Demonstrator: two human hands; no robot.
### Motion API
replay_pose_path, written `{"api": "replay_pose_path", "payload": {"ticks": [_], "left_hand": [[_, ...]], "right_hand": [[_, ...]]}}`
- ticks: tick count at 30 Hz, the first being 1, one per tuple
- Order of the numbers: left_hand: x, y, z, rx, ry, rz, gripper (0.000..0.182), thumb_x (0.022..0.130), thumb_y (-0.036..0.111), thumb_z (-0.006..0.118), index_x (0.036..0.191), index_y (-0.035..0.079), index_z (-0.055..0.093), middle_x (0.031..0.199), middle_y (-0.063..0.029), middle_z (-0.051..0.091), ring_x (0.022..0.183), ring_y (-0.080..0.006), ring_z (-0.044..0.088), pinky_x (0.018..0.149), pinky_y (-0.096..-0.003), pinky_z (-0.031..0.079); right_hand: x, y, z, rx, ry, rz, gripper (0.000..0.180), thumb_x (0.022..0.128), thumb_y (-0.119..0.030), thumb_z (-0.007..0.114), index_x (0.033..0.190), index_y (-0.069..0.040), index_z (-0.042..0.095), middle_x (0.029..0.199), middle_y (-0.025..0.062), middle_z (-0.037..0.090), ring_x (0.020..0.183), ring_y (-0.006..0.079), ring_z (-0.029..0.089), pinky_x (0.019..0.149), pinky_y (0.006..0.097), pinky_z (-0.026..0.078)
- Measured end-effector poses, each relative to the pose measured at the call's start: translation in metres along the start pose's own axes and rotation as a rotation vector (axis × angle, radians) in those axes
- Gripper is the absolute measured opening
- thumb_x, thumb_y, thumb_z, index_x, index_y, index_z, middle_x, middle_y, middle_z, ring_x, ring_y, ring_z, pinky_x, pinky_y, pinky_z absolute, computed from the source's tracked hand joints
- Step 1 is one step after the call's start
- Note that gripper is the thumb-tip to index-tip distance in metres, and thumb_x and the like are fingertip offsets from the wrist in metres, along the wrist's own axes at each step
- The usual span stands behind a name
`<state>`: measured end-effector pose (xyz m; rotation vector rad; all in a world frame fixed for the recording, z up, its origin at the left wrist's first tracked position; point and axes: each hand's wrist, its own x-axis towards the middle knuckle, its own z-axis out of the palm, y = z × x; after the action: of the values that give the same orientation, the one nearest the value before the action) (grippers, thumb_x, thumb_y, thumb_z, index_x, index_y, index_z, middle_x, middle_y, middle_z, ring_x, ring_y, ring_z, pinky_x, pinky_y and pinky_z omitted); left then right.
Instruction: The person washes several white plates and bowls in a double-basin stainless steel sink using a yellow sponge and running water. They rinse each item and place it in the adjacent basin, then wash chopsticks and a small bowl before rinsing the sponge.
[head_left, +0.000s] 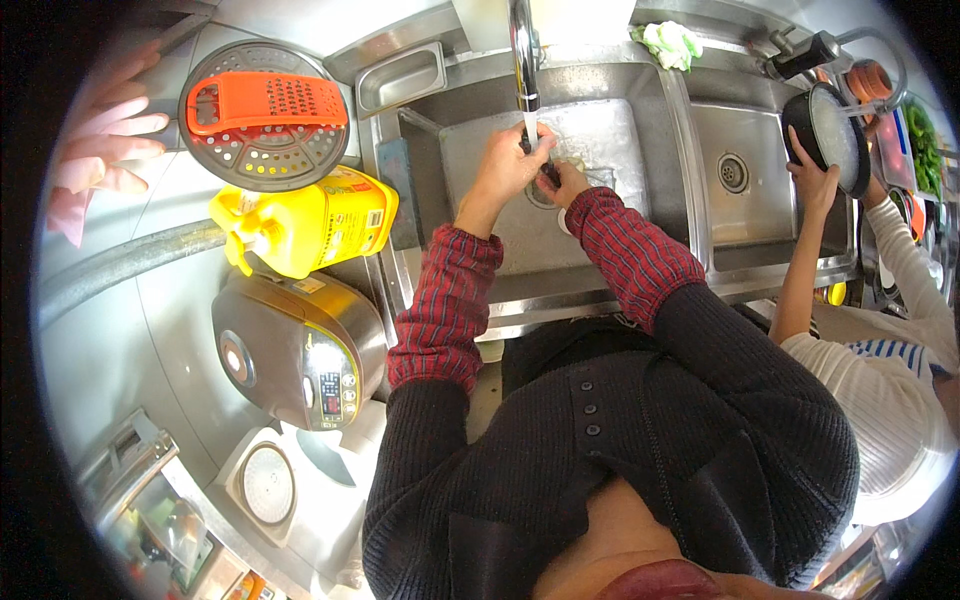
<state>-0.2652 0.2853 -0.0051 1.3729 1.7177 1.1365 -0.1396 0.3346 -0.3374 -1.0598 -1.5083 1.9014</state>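
Note:
Under the running tap (523, 56), my left hand (504, 169) and my right hand (564, 184) meet over the left basin (517, 259) of a stainless steel sink. Both hands grip a dark slim object (551, 174), perhaps a tool's handle; my fingers hide much of it. Water falls onto my left fingers. Just beyond my right hand, something pale and a thin, shiny outline show in the wet basin, too unclear to name. Part of a small white round thing (564, 221) shows beside my right wrist.
An orange grater (270, 103) lies on a perforated steamer plate (262, 161) at left, by a yellow jug (330, 221) and a rice cooker (300, 345). Pink gloves (109, 146) hang far left. At right, another person's hands hold a dark pan (806, 124) over the second basin (739, 217).

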Motion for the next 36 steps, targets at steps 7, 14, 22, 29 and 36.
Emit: {"api": "replay_pose_path", "payload": {"ticks": [7,14,22,29,36], "left_hand": [[-0.004,0.003,-0.003,-0.170,-0.008,0.019,0.031,0.085,0.006,0.063,0.113,0.004,0.052,0.090,-0.0041,0.065,0.085,-0.0129,0.062,0.078,-0.0277,0.049],[-0.005,0.011,-0.007,-0.117,0.027,0.258,0.024,0.083,0.008,0.063,0.106,0.002,0.058,0.087,-0.0059,0.066,0.081,-0.0148,0.064,0.074,-0.0303,0.051],[-0.026,0.020,-0.028,-0.128,0.067,0.079,0.009,0.086,0.006,0.062,0.093,0.001,0.061,0.093,-0.0064,0.064,0.084,-0.0155,0.063,0.077,-0.0304,0.050],[-0.056,0.033,-0.053,-1.012,0.397,0.064,0.010,0.090,0.004,0.059,0.099,0.003,0.056,0.099,-0.0146,0.066,0.105,-0.0261,0.061,0.093,-0.0397,0.047],[-0.100,0.016,-0.032,-1.651,0.390,-0.617,0.012,0.089,0.000,0.057,0.097,0.007,0.053,0.104,-0.0104,0.059,0.101,-0.0282,0.058,0.090,-0.0515,0.044]], "right_hand": [[-0.017,-0.079,0.021,-0.110,-0.101,-0.139,0.025,0.082,-0.019,0.063,0.099,-0.001,0.059,0.086,0.0120,0.066,0.076,0.0245,0.064,0.071,0.0362,0.051],[-0.018,-0.144,0.040,0.499,-0.165,0.016,0.037,0.098,-0.029,0.032,0.114,-0.002,0.052,0.102,0.0138,0.062,0.091,0.0233,0.060,0.085,0.0398,0.050],[-0.047,-0.239,0.044,1.007,0.167,0.539,0.018,0.092,-0.022,0.036,0.084,-0.010,0.046,0.097,0.0110,0.056,0.099,0.0367,0.053,0.091,0.0541,0.044],[-0.108,-0.283,0.028,-0.409,-0.298,-0.281,0.034,0.079,-0.018,0.061,0.110,-0.006,0.059,0.100,0.0131,0.061,0.091,0.0290,0.059,0.084,0.0415,0.047],[-0.180,-0.322,0.019,-1.265,-0.149,-0.486,0.029,0.087,-0.034,0.058,0.089,-0.006,0.055,0.075,0.0157,0.062,0.070,0.0354,0.063,0.061,0.0483,0.048]]}}
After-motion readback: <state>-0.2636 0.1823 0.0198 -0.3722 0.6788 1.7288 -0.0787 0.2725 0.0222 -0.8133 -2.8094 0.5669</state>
